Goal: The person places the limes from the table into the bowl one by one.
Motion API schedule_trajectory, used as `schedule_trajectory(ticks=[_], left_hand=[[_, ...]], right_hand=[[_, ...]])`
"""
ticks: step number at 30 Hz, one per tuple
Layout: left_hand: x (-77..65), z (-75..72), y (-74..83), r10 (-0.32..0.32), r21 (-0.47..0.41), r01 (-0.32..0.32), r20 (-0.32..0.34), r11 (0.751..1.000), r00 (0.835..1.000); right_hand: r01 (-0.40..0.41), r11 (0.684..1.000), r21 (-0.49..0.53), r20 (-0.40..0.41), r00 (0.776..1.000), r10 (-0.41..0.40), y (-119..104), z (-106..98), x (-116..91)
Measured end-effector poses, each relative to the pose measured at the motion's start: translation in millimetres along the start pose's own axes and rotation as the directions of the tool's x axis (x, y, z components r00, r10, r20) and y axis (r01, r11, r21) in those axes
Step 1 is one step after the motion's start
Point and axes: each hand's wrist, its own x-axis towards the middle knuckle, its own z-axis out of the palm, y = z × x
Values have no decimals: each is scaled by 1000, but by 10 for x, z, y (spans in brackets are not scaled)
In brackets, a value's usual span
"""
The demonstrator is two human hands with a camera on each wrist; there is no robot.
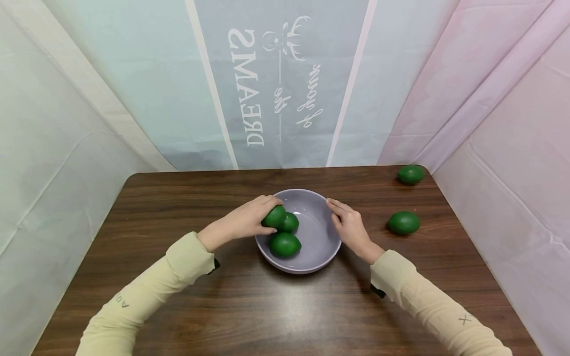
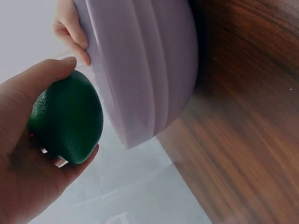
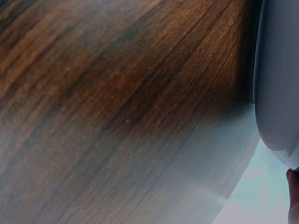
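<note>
My left hand (image 1: 255, 216) grips a dark green lime (image 1: 274, 216) over the left side of a lavender bowl (image 1: 318, 242). In the left wrist view, the thumb and fingers curl round this lime (image 2: 70, 119), close beside the bowl's outer wall (image 2: 135, 70). Two more limes lie inside the bowl, one at the front (image 1: 285, 245) and one (image 1: 291, 223) partly covered by the held fruit. My right hand (image 1: 352, 228) rests its extended fingers on the bowl's right rim. The right wrist view catches only a fingertip (image 3: 293, 186) by the bowl's edge.
Two other limes sit on the right of the brown wooden table (image 1: 178, 198), one near the back corner (image 1: 410, 174) and one closer (image 1: 403, 223). Printed cloth (image 1: 285, 99) hangs behind the table, with pale sheets on both sides.
</note>
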Motion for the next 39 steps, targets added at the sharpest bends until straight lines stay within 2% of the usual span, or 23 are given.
schedule_trajectory(ticks=[5, 17, 39], left_hand=[[18, 36, -5, 0, 0, 0, 10, 1000, 1000], [38, 126, 0, 49, 19, -49, 1, 999, 999], [26, 228, 11, 43, -17, -43, 32, 999, 999]], right_hand=[[-5, 1000, 2, 2, 1000, 5, -3, -1, 1], [-6, 1000, -5, 9, 1000, 6, -7, -7, 5], [-17, 1000, -4, 16, 1000, 17, -6, -7, 7]])
